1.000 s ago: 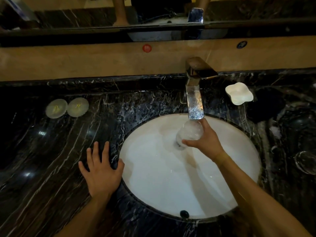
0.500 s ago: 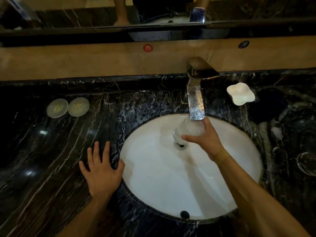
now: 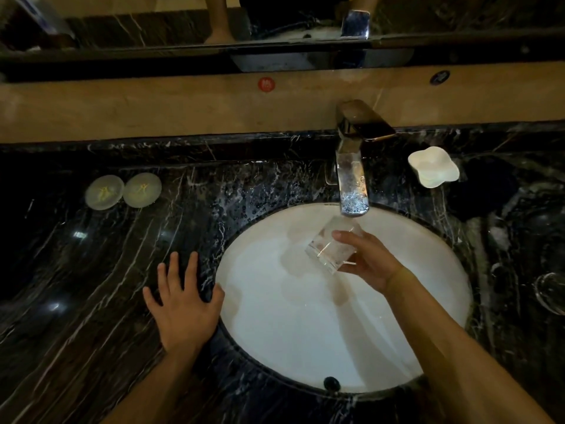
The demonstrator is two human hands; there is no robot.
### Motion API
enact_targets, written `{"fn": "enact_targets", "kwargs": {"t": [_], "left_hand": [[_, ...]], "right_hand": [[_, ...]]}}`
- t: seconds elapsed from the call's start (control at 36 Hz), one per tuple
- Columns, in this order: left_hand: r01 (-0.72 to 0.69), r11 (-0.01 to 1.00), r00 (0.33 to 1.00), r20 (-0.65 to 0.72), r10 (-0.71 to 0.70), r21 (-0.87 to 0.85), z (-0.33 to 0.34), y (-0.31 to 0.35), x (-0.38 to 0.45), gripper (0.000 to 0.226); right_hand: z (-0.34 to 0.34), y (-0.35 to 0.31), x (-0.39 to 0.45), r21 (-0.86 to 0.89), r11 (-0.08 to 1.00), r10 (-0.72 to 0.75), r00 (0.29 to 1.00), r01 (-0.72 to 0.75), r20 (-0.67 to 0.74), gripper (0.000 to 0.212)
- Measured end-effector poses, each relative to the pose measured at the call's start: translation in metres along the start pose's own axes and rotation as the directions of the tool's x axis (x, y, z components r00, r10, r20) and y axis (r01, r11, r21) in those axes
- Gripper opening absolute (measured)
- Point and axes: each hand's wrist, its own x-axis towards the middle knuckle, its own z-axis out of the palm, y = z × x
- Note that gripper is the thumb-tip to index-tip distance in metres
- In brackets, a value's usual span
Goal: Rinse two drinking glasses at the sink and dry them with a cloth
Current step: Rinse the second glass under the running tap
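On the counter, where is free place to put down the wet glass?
Bare patches: the dark counter between the two round discs and the left hand, and the strip between the discs and the faucet. The right side is more crowded: white dish and second glass.

Red round sticker (image 3: 266, 84) on beige ledge (image 3: 153, 108) behind tap: pale mark, unreadable. Dark round sticker (image 3: 439, 77) further right: illegible. Two round packets (image 3: 123, 190) on counter (image 3: 91, 270): yellow print, too blurred to read.
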Motion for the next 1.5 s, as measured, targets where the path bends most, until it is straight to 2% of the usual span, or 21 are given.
{"fn": "enact_targets", "kwargs": {"t": [0.19, 0.31, 0.36, 0.44, 0.53, 0.58, 0.67, 0.75, 0.83, 0.92, 1.0, 1.06, 1.17, 1.25, 1.31, 1.39, 1.44, 1.5], "left_hand": [[0.002, 1.0, 1.0, -0.007, -0.002, -0.019, -0.001, 0.001, 0.0, 0.079], [-0.001, 1.0, 1.0, -0.01, 0.0, -0.018, 0.001, 0.0, 0.0, 0.078], [0.003, 1.0, 1.0, -0.01, -0.003, -0.008, 0.001, 0.0, 0.0, 0.078], [0.001, 1.0, 1.0, -0.009, -0.001, 0.002, 0.001, -0.001, 0.0, 0.078], [-0.002, 1.0, 1.0, -0.013, 0.002, 0.006, 0.001, 0.0, 0.0, 0.078], [0.003, 1.0, 1.0, -0.01, -0.003, 0.006, 0.0, 0.001, 0.0, 0.078], [0.009, 1.0, 1.0, -0.001, -0.009, 0.008, 0.0, 0.002, 0.001, 0.078], [0.007, 1.0, 1.0, 0.004, -0.007, 0.005, -0.001, 0.001, 0.001, 0.079], [0.01, 1.0, 1.0, 0.005, -0.01, 0.0, -0.001, 0.001, 0.001, 0.079], [0.009, 1.0, 1.0, 0.003, -0.009, -0.003, -0.001, 0.002, 0.001, 0.079], [0.008, 1.0, 1.0, 0.007, -0.007, -0.013, -0.001, 0.001, 0.0, 0.079], [0.009, 1.0, 1.0, 0.007, -0.009, -0.014, -0.001, 0.001, 0.0, 0.079], [0.011, 1.0, 1.0, 0.008, -0.011, -0.001, -0.001, 0.002, 0.001, 0.079], [0.008, 1.0, 1.0, 0.003, -0.008, -0.008, 0.0, 0.001, 0.0, 0.079], [0.007, 1.0, 1.0, 0.003, -0.007, -0.001, 0.0, 0.0, 0.0, 0.079], [0.008, 1.0, 1.0, 0.003, -0.008, -0.002, 0.0, 0.001, 0.001, 0.079], [0.006, 1.0, 1.0, 0.004, -0.006, 0.002, -0.001, 0.002, 0.0, 0.079], [0.007, 1.0, 1.0, 0.003, -0.007, 0.005, -0.001, 0.001, 0.001, 0.079]], "right_hand": [[0.007, 0.008, 0.001, 0.327, 0.909, 0.217, 0.964, -0.257, 0.153, 0.053], [0.008, 0.015, -0.001, 0.523, 0.763, 0.287, 0.924, -0.38, 0.252, 0.054], [0.008, 0.018, -0.001, 0.574, 0.714, 0.31, 0.916, -0.401, 0.254, 0.057], [0.006, 0.021, 0.001, 0.558, 0.729, 0.293, 0.918, -0.396, 0.269, 0.066], [0.005, 0.024, 0.003, 0.453, 0.808, 0.258, 0.917, -0.378, 0.306, 0.075], [0.008, 0.025, 0.001, 0.355, 0.868, 0.252, 0.923, -0.348, 0.289, 0.073], [0.016, 0.027, -0.001, 0.281, 0.929, 0.195, 0.964, -0.241, 0.181, 0.054], [0.026, 0.025, -0.002, -0.01, 1.0, 0.012, 0.999, -0.012, -0.033, 0.063], [0.032, 0.022, -0.001, -0.291, 0.938, -0.24, 0.958, 0.187, -0.156, 0.063], [0.035, 0.014, -0.001, -0.524, 0.818, -0.383, 0.904, 0.237, -0.19, 0.073], [0.035, 0.005, -0.003, -0.579, 0.766, -0.474, 0.854, 0.28, -0.214, 0.075], [0.033, 0.0, -0.006, -0.622, 0.73, -0.516, 0.826, 0.283, -0.229, 0.071], [0.024, -0.004, -0.008, -0.787, 0.57, -0.609, 0.765, 0.237, -0.21, 0.072], [0.017, -0.009, -0.008, -0.864, 0.486, -0.592, 0.776, 0.128, -0.218, 0.072], [0.01, -0.015, -0.008, -0.842, 0.533, -0.495, 0.838, 0.083, -0.231, 0.076], [-0.002, -0.023, -0.006, -0.653, 0.752, -0.257, 0.951, 0.086, -0.171, 0.079], [-0.006, -0.023, -0.007, -0.494, 0.864, -0.151, 0.986, 0.097, -0.07, 0.085], [-0.007, -0.018, -0.007, -0.333, 0.934, -0.124, 0.992, 0.129, 0.037, 0.083]]}}
